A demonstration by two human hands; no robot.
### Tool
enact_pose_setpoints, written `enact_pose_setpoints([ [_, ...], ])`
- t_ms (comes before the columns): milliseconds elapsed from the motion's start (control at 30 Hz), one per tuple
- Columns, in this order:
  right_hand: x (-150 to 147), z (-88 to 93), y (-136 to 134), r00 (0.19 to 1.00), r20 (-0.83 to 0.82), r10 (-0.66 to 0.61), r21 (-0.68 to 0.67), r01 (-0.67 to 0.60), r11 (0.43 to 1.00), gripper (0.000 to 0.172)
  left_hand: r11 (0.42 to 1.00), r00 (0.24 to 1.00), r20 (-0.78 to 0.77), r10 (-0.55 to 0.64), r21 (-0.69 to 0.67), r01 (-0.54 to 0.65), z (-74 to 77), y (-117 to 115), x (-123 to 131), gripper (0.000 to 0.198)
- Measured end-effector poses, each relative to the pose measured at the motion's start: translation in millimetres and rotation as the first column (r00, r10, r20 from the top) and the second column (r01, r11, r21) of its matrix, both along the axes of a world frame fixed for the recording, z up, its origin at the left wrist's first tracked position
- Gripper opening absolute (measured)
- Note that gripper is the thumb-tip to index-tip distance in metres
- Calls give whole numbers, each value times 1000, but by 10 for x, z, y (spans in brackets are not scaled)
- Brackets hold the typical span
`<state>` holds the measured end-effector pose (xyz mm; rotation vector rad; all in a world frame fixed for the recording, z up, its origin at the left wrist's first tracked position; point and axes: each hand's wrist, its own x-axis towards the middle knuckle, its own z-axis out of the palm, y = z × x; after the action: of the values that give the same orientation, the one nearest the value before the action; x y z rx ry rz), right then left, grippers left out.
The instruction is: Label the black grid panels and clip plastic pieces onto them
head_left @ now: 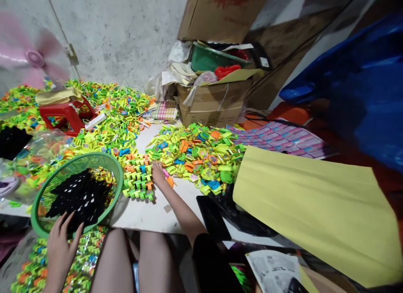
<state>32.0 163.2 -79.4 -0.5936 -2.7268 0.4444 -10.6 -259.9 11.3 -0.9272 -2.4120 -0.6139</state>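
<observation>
Grip first: left hand [63, 240] loose, fingers spread apart at the near edge of a green round mesh plastic basket [83, 160], fingertips by the black flat pieces [77, 194] heaped inside; nothing seen clamped. Right hand [158, 174] reaches across, fingers against the right edge of a block of yellow, green and orange plastic pieces [138, 177] set in close rows; cannot tell whether the fingers pinch one.

Nearest: clear bag packed with bright plastic pieces [83, 259], beside the left forearm and below the basket. Small red and yellow bits [108, 184] also lie in the basket, along its right side.

Block sits on the white tabletop [138, 217], between basket and right hand. Orange piece [170, 182] just beside that hand. To the right, a black flat rectangular slab [213, 217] and a large creased yellow sheet [315, 209].

Beyond the hand: loose heap of yellow, green, orange and blue plastic pieces [195, 156]. Farther left, a red plastic stool [64, 112] stands amid more pieces. Brown cardboard carton [210, 102] behind the heap, green plastic basin [214, 58] on top. Pink fan [34, 58] at far left, before a stained grey-white wall [126, 37].
</observation>
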Motion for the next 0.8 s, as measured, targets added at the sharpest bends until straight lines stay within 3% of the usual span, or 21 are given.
enact_pose_setpoints([
  [100, 116, -73, 105, 997, 77, 10, 103, -17, 994, 35, 1000, 1000, 10, -11, -6, 11, -16, -5, 12, 57],
  [200, 281, -67, 215, 994, 104, -12, 176, -7, 984, 35, 999, 999, 32, -35, -36, 36, -7, 4, 21, 57],
  [367, 544, 45, 367, 983, 182, 19, 160, -49, 986, 33, 997, 997, 49, -60, -49, 63, -40, -12, -13, 57],
  [433, 624, 75, 389, 969, 242, -55, 112, 28, 993, 33, 997, 997, 46, -66, -47, 68, -61, -11, -17, 56],
  [533, 682, 117, 410, 884, 421, -205, 52, 202, 978, 29, 999, 999, 37, -32, -33, 33, -91, 16, 12, 55],
  [667, 492, 294, 523, 817, 526, -236, 35, 257, 966, 25, 1000, 999, 40, 21, -20, -20, -128, 56, 64, 56],
  [800, -126, 601, 717, 847, 455, -274, 51, 282, 958, 38, 1000, 997, 72, 3, 0, -3, -186, 27, 53, 62],
])
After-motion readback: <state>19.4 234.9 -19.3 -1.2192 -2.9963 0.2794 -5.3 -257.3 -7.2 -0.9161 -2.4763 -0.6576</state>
